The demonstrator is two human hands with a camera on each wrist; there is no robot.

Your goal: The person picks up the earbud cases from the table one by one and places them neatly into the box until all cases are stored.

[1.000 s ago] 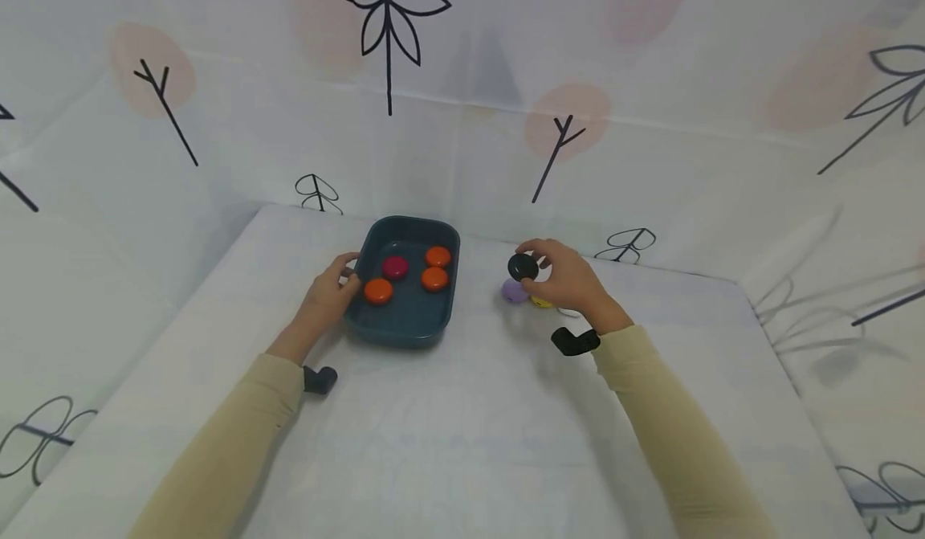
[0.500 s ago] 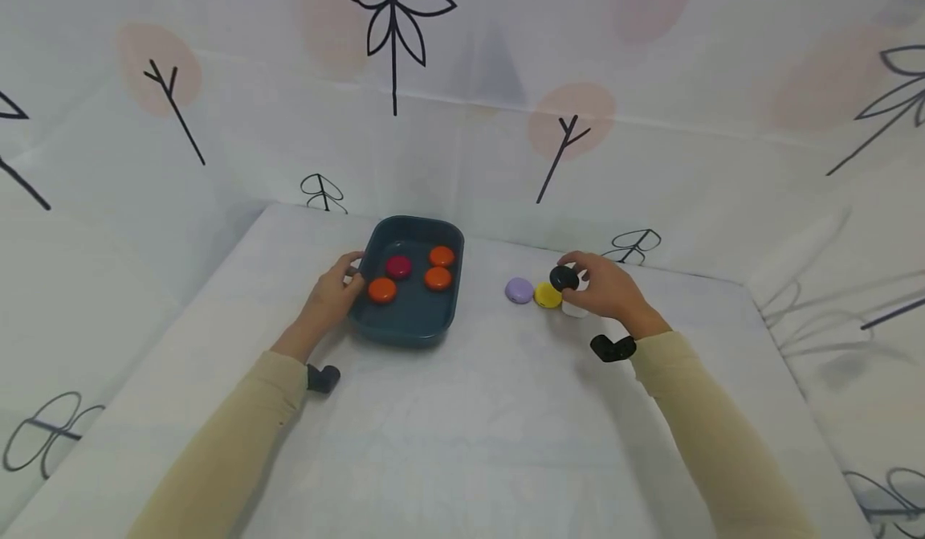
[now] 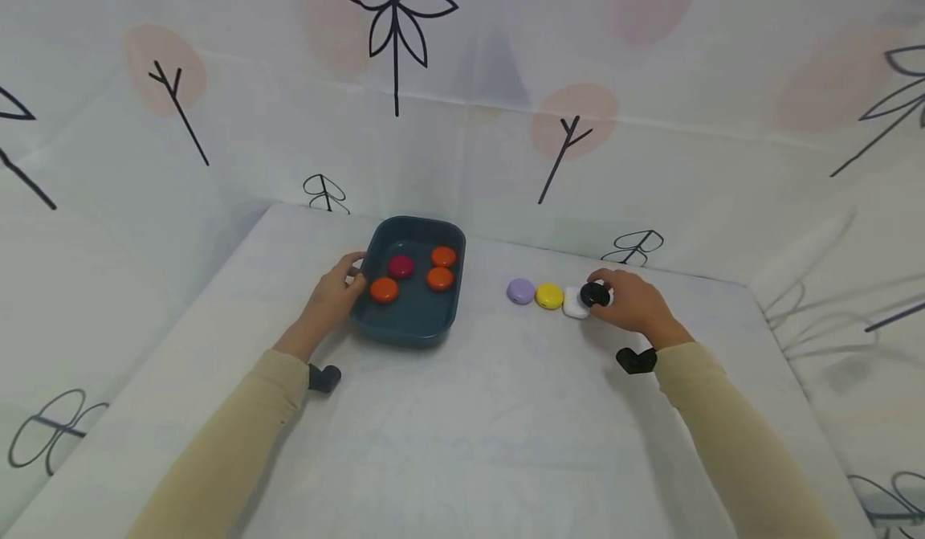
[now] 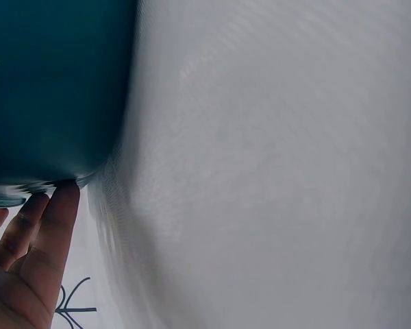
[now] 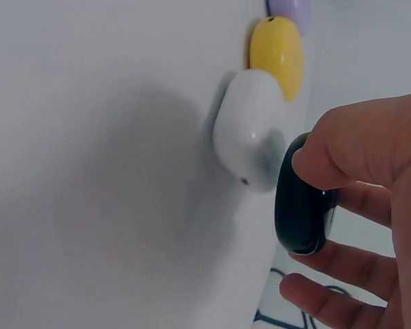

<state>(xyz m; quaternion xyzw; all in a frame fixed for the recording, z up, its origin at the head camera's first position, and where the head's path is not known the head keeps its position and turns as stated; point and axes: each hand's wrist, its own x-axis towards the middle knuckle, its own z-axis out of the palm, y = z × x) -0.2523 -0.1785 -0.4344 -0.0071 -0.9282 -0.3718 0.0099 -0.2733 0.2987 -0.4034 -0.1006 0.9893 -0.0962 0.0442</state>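
My right hand (image 3: 632,302) pinches a glossy black round bead (image 3: 593,295) between thumb and fingers. In the right wrist view the black bead (image 5: 303,202) is tilted on edge, close beside a white squarish bead (image 5: 248,130) with a small hole. A yellow bead (image 3: 549,296) and a lilac bead (image 3: 520,291) continue the row to the left. My left hand (image 3: 333,294) rests its fingertips against the left side of a dark teal tray (image 3: 405,330); in the left wrist view its fingers (image 4: 55,226) are fairly straight on the tray's wall.
Inside the tray are one crimson bead (image 3: 401,266) and several orange beads (image 3: 384,290). A white cloth covers the table (image 3: 462,426). Behind it hangs a pale curtain (image 3: 462,161) printed with line-drawn plants.
My right hand has carried the black bead right and downward, from above the lilac bead to the right end of the row, uncovering the yellow and white beads. My left hand stays at the tray.
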